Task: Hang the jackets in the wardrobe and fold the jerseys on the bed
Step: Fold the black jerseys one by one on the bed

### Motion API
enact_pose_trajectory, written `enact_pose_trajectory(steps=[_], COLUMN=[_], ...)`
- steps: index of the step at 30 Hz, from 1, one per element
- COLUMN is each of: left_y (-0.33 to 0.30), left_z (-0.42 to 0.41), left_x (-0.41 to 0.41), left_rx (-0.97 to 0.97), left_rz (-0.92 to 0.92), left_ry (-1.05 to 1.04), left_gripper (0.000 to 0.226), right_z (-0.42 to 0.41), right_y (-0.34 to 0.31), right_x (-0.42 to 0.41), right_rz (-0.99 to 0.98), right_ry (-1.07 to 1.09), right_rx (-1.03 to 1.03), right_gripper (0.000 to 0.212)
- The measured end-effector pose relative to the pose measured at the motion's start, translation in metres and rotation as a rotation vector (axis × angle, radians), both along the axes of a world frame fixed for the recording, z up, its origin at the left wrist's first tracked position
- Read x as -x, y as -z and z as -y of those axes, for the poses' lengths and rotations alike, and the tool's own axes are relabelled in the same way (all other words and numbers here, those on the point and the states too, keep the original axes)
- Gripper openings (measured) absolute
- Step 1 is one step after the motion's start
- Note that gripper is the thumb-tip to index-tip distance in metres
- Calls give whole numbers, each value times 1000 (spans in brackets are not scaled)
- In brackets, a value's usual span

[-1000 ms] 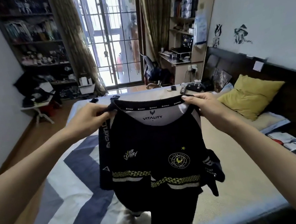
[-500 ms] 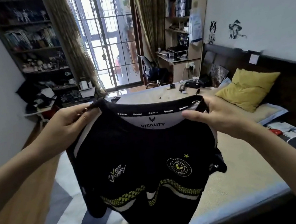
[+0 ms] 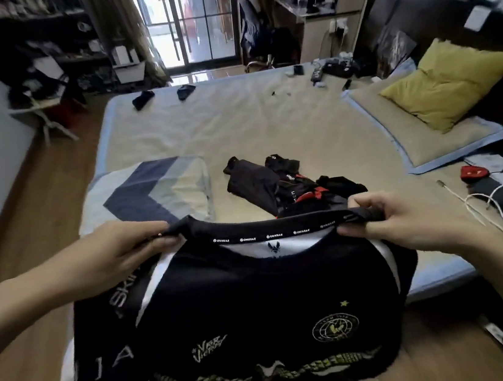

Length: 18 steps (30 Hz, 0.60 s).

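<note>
I hold a black jersey (image 3: pixel 259 310) with white shoulder stripes, a round crest and a yellow-green chest band spread out in front of me, over the near edge of the bed (image 3: pixel 267 124). My left hand (image 3: pixel 124 255) grips its left shoulder seam. My right hand (image 3: pixel 401 221) grips the right shoulder seam. The collar is stretched taut between both hands. Its lower hem is out of frame. Behind the collar, a heap of black and red garments (image 3: pixel 278 183) lies crumpled on the beige bed cover.
A folded blue chevron blanket (image 3: pixel 148 194) lies on the bed's left. A yellow pillow (image 3: pixel 450 84) sits at the right. White cables (image 3: pixel 486 207) and a red item (image 3: pixel 473 173) lie at the right edge. Two dark socks (image 3: pixel 164 95) rest at the far end.
The view has tilted down and the jersey has dropped lower and closer to me, with the collar spread wider. The garment heap on the bed has come into view.
</note>
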<state>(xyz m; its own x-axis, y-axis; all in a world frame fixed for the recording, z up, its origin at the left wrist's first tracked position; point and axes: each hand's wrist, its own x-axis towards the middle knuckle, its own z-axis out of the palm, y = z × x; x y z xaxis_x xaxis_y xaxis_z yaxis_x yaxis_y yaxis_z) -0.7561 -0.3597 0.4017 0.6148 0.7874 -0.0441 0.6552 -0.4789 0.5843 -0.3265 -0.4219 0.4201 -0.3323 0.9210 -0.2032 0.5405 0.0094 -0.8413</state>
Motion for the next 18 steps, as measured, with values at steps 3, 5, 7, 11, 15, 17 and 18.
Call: enact_pose_trajectory(steps=[3, 5, 7, 11, 15, 17, 18], left_y=[33, 68, 103, 156, 218, 255, 271], left_z=[-32, -66, -104, -181, -257, -295, -313], left_x=[-16, -19, -21, -32, -29, -22, -20], left_rx=[-12, 26, 115, 269, 380, 426, 443], left_rz=[-53, -99, -142, -192, -232, -262, -273], left_ry=[14, -37, -85, -215, -315, -371, -402], left_gripper=[46, 56, 59, 66, 83, 78, 68], right_z=[-49, -88, -130, -215, -300, -342, -361], right_y=[56, 98, 138, 215, 294, 330, 347], right_x=[0, 0, 1, 10, 21, 29, 33], right_rz=[41, 103, 147, 181, 167, 149, 155], right_ry=[0, 45, 48, 64, 7, 33, 48], right_rx=[76, 89, 98, 157, 218, 235, 233], right_gripper=[34, 44, 45, 27, 18, 29, 33])
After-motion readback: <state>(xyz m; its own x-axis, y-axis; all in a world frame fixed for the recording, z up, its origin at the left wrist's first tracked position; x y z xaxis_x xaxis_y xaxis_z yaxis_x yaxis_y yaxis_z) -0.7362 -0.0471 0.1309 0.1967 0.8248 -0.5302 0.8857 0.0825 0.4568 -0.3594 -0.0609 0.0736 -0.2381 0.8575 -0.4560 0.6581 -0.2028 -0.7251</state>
